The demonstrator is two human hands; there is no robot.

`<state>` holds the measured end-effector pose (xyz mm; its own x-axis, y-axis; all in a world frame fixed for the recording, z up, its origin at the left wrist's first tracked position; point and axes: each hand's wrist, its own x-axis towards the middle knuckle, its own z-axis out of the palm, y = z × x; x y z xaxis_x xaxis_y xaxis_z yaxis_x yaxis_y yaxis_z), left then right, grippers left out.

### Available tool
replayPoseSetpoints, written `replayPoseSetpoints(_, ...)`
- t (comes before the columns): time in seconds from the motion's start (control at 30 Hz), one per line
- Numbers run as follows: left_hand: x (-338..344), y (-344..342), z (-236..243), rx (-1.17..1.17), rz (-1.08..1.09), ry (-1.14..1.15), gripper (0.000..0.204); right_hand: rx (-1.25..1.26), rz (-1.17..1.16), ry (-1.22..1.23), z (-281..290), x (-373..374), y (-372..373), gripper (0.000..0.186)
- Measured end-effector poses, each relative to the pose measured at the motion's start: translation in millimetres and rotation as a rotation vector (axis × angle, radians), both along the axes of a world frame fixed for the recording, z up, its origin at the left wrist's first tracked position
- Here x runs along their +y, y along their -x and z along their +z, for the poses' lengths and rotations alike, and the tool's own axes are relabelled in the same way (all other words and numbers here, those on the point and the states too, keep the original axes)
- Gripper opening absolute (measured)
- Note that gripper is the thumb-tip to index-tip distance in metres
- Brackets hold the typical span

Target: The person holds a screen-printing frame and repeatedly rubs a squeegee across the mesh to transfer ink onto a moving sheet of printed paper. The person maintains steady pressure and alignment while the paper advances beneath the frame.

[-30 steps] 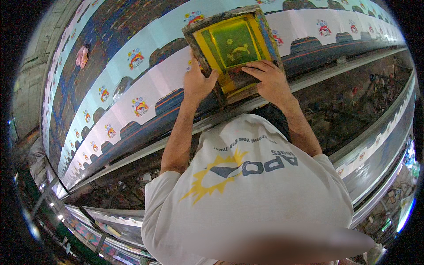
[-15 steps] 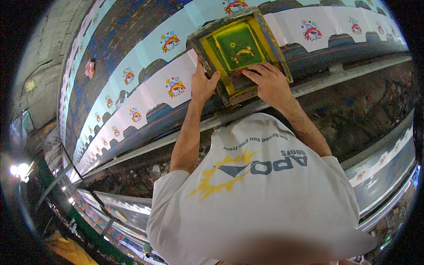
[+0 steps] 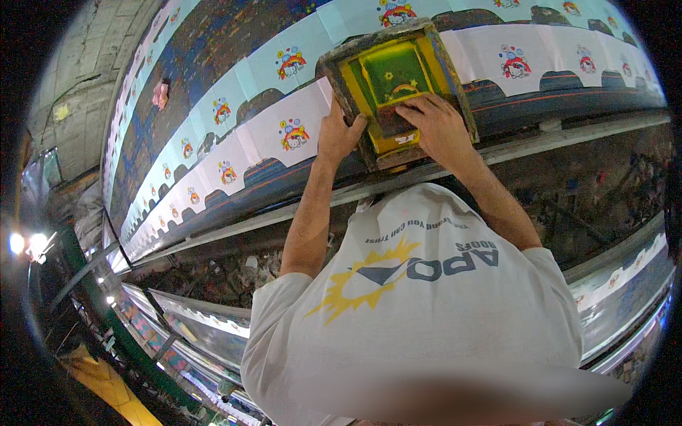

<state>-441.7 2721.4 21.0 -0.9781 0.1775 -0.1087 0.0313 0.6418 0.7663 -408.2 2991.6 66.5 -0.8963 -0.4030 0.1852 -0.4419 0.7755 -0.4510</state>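
A wooden screen-printing frame point(image 3: 463, 96) with a yellow-green mesh lies over the white fabric strip point(image 3: 270, 153) on the long table. The mesh carries a small stencil of a rainbow and stars. My left hand point(image 3: 339, 136) grips the frame's left side, thumb on top and the other fingers partly hidden along the edge. Inside the frame, my right hand point(image 3: 442, 131) has its fingers bent over a dark brown block that looks like a squeegee point(image 3: 389, 122), at the near end of the green area. The hand covers the block's right end.
Colourful rainbow character prints repeat along the white strip and a pale blue strip point(image 3: 249, 99) behind it. A pink crumpled scrap point(image 3: 162, 94) lies on the stained tabletop. A metal rail point(image 3: 249, 226) edges the table's near side. Another table with printed strips point(image 3: 618, 284) stands behind me.
My right hand and the squeegee have slid slightly away from me over the mesh, baring a yellow, white-flecked patch near the frame's near end. The whole view has shifted a little.
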Motion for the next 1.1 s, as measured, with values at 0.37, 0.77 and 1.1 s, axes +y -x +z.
replayPoseSetpoints(0.37, 14, -20, 11, 0.114, 0.171, 0.292, 0.079, -0.116, 0.031, -0.048, 10, -5, 124, 0.037)
replayPoseSetpoints(0.77, 24, -14, -16, 0.337, 0.281, -0.161, 0.090, -0.146, 0.023, -0.127, 6, -9, 116, 0.038)
replayPoseSetpoints(1.1, 41, -1, -25, 0.232, 0.375, -0.351, 0.098, -0.226, -0.087, -0.119, 18, -11, -26, 0.056)
